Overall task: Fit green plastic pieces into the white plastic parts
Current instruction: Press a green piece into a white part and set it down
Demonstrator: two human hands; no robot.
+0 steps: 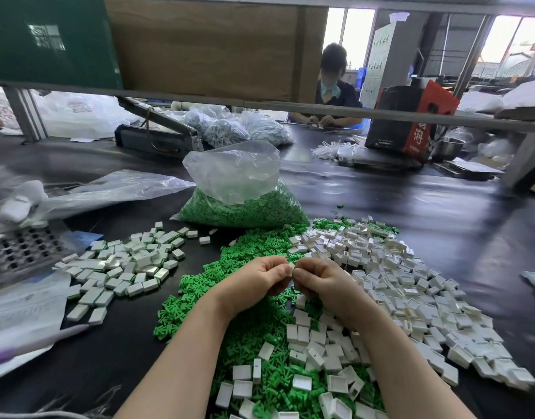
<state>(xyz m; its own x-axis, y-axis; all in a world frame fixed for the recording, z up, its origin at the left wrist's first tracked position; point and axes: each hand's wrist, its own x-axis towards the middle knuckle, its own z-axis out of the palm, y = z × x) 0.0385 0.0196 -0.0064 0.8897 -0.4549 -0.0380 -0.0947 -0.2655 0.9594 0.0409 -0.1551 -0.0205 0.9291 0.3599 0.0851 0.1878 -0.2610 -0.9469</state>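
A black work table (411, 213) in a factory hall, with a low shelf rail crossing the view and windows far back right. Above its near centre, 2 bare hands meet fingertip to fingertip: the left hand (257, 279) and the right hand (317, 281) both have fingers curled inward, pinching a small white part (291, 266) between them. Only a sliver of that part shows between the fingertips, so its long axis and facing cannot be made out, nor whether a green piece is in it.

Under the wrists lies a spread of green plastic pieces (199, 294), jumbled with no common direction. To the right a broad heap of white plastic parts (411, 285) lies mixed, some with the open hollow up, some on a side; those nearest the frame's right edge are blurred. A separate pile of white blocks (127, 267) sits left of the hands, mostly flat side up, a few showing green at an edge. Behind the green spread stands a clear bag (239, 189) filled with more green pieces, its top open and crumpled.

At far left a perforated metal tray (21, 252) is cut off by the frame. Across the table another person (332, 86) sits, partly hidden by the rail.
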